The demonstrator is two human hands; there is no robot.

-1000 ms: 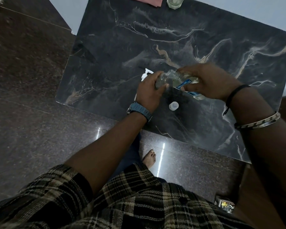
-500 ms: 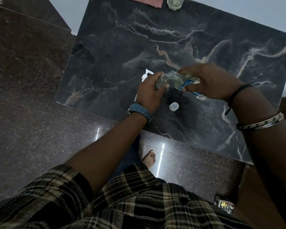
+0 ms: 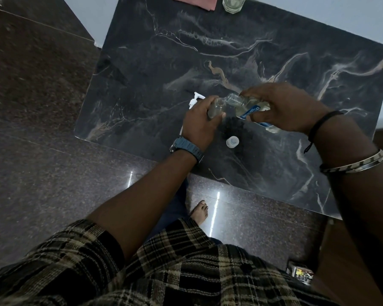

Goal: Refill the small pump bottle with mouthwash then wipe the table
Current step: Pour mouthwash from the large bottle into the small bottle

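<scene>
My left hand [image 3: 200,127] is wrapped around the small clear pump bottle [image 3: 216,107], whose open neck points up and to the right. My right hand [image 3: 283,107] grips the larger mouthwash bottle [image 3: 248,107], clear with a blue label, tipped down to the left so its mouth meets the small bottle's opening. The white pump head [image 3: 194,100] lies on the table just left of my left hand, partly hidden by it. A small white cap [image 3: 232,142] rests on the black marble table [image 3: 208,62] below the two bottles.
A pink cloth [image 3: 196,1] and a clear glass [image 3: 233,3] sit at the table's far edge. Dark tiled floor surrounds the table; my foot [image 3: 200,212] is under its near edge. A small box [image 3: 300,273] lies on the floor at lower right.
The mouthwash bottle's rear end has risen as my right hand tilted it further. Its neck now shows clearly at the small bottle's opening. My left hand stayed in place.
</scene>
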